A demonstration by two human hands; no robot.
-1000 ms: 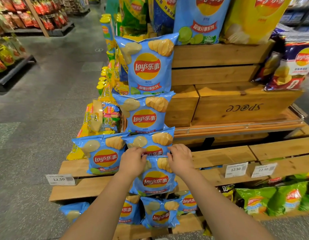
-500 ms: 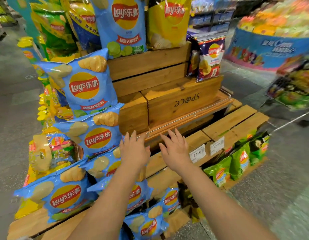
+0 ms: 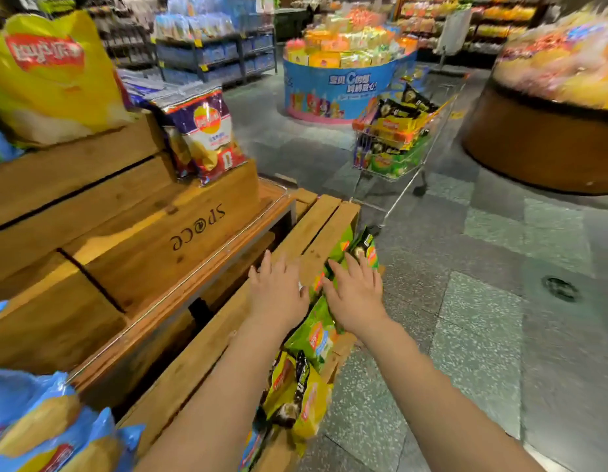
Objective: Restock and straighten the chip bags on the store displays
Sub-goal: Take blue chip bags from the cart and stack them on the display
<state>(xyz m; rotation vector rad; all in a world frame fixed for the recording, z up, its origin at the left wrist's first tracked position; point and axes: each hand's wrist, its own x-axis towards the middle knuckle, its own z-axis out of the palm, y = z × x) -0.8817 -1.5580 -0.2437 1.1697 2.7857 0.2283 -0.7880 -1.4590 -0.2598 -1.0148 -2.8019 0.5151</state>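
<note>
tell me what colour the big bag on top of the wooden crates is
Yellow, with a red logo; head view.

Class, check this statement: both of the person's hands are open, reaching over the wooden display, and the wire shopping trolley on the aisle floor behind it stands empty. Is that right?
One detail is wrong. The head view shows the wire shopping trolley loaded with yellow, black and green snack bags, not empty. The rest holds: the left hand and right hand are both open, fingers spread, over the wooden display.

Two bare forearms, sleeveless, no gloves, rings or watch
</note>
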